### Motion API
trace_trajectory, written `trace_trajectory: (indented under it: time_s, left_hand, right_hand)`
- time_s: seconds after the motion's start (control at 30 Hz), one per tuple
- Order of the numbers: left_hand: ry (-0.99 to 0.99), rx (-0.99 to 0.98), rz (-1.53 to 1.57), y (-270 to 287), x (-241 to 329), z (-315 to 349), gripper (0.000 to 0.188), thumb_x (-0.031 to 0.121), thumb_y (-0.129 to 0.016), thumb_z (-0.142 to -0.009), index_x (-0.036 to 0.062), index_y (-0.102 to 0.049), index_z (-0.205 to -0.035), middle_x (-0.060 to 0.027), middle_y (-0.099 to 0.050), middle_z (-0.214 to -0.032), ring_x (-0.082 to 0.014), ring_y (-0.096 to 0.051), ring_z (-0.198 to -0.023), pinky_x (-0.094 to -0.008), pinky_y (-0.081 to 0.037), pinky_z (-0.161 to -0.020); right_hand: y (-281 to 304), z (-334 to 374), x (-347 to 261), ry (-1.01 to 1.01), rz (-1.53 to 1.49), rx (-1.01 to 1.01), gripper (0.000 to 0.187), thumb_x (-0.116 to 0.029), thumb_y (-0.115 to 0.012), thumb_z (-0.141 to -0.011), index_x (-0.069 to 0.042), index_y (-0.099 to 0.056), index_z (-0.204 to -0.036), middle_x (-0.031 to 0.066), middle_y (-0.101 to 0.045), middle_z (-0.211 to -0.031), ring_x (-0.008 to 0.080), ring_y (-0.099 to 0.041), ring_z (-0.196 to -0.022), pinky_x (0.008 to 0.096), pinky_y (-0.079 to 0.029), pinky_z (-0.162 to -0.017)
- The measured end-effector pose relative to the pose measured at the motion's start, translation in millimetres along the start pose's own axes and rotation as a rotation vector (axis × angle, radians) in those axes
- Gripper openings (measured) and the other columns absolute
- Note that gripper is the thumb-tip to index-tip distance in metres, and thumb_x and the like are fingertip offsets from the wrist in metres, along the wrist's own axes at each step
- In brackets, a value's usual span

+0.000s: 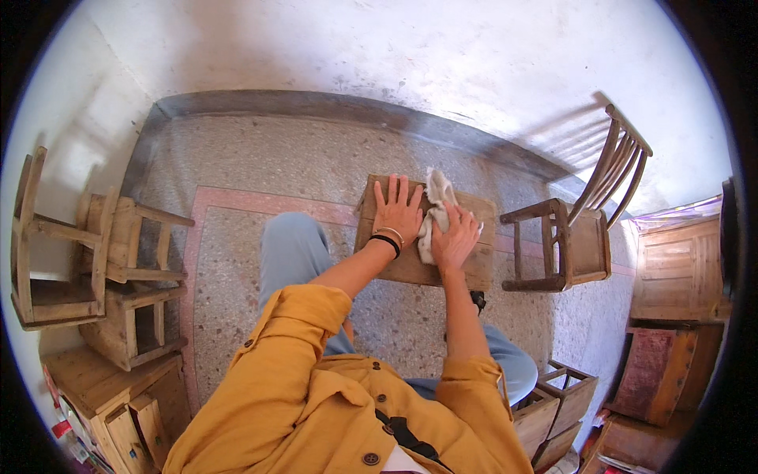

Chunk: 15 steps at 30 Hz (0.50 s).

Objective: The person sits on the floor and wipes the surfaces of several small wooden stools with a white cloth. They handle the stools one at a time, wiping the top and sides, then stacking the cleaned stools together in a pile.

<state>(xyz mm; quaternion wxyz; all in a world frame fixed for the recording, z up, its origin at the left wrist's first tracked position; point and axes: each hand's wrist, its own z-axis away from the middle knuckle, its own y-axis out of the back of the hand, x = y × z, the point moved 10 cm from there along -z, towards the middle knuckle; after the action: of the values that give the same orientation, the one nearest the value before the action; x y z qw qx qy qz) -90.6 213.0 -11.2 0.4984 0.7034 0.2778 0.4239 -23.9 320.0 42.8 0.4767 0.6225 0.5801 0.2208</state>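
Observation:
In front of my knees stands a low wooden stool (410, 273) with a worn, flat top. My left hand (397, 212) lies flat on the left part of that top, fingers spread, holding nothing. A crumpled whitish cloth (439, 193) rests on the middle of the top. On its right side my right hand (455, 237) presses down, fingers curled over the cloth and gripping it against the wood. Part of the cloth is hidden beneath this hand.
A slatted-back wooden chair (584, 237) stands to the right. Several wooden stools (130, 237) are stacked at the left, above a wooden cabinet (103, 379). Wooden furniture (671, 268) lines the far right. A white wall (316, 47) rises behind the speckled floor (237, 158).

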Motion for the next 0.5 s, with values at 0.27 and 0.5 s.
trace_trajectory:
  time_s: [0.27, 0.5]
  left_hand:
    - [-0.005, 0.005, -0.01, -6.3, 0.7, -2.4, 0.05, 0.033, -0.037, -0.093, 0.0151, -0.033, -0.14, -0.0164, -0.021, -0.148, -0.0359, -0.012, -0.139, -0.0599, -0.005, -0.108]
    - [0.012, -0.037, -0.047, -4.6, -3.8, -2.9, 0.044, 0.028, -0.041, -0.091, 0.0078, -0.048, -0.129, -0.0163, -0.022, -0.148, -0.0354, -0.011, -0.139, -0.0583, -0.004, -0.109]
  right_hand:
    - [-12.6, -10.7, 13.4, -0.024, 0.083, 0.014, 0.048, -0.025, -0.073, -0.069, -0.017, -0.059, -0.115, 0.0068, -0.054, -0.114, 0.0314, -0.047, -0.109, 0.0484, -0.034, -0.093]
    - [5.6, 45.7, -24.1, 0.19, -0.077, -0.185, 0.055, -0.026, -0.073, -0.07, -0.016, -0.054, -0.121, 0.0092, -0.051, -0.12, 0.034, -0.043, -0.116, 0.0489, -0.031, -0.097]
